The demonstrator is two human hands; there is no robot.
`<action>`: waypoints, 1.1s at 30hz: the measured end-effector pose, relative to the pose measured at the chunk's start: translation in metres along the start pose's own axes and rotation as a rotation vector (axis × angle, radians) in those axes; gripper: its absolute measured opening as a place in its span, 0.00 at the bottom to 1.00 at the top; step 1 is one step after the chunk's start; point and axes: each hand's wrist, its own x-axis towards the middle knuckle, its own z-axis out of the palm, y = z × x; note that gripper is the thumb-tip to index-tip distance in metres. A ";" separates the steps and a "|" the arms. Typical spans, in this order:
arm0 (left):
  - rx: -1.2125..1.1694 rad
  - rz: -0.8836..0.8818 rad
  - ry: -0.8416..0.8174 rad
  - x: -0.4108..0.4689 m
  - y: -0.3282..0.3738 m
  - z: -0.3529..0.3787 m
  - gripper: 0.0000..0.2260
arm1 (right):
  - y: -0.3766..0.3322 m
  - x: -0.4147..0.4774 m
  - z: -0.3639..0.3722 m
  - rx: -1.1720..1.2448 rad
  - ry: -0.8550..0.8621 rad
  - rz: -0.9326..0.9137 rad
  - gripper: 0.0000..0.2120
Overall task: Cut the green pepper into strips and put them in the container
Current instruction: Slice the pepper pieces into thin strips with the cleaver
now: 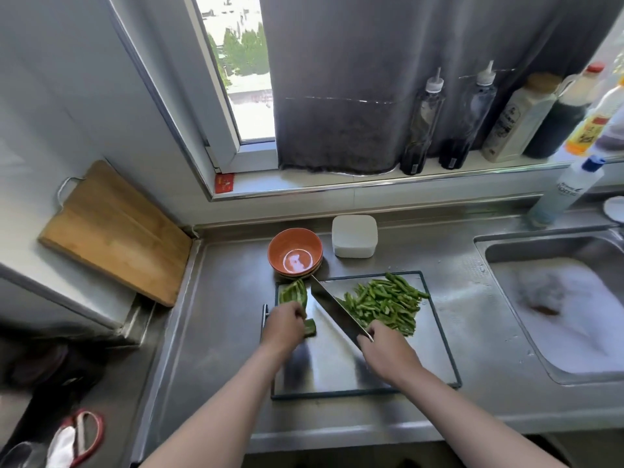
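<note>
Left hand (pixel 285 324), curled round a pepper piece (pixel 310 327) at the board (pixel 422 349)'s left edge, risks a nick from the knife (pixel 337 307) gripped by the right hand (pixel 385 346).

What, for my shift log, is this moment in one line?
phase: cutting | left hand: holds pepper piece | right hand: grips knife | strips: piled on cutting board

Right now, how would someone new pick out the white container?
Find the steel counter left of the sink. Behind the metal cutting board, near the back wall, sits the white container. It is square with rounded corners; the orange bowls left of it are round.
</note>
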 end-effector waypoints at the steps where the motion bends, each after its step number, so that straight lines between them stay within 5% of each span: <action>1: 0.052 0.011 0.053 -0.001 -0.015 -0.005 0.12 | -0.004 -0.002 0.007 0.003 -0.001 0.010 0.08; 6: 0.248 0.145 -0.034 -0.009 -0.059 -0.003 0.13 | -0.013 -0.014 0.032 0.005 0.046 0.070 0.09; 18: -0.003 0.338 -0.286 -0.015 -0.053 0.026 0.16 | -0.004 -0.027 0.029 -0.052 0.163 0.152 0.10; 33: 0.196 0.579 -0.125 -0.021 -0.032 0.051 0.18 | 0.012 -0.020 0.016 -0.080 0.065 0.072 0.12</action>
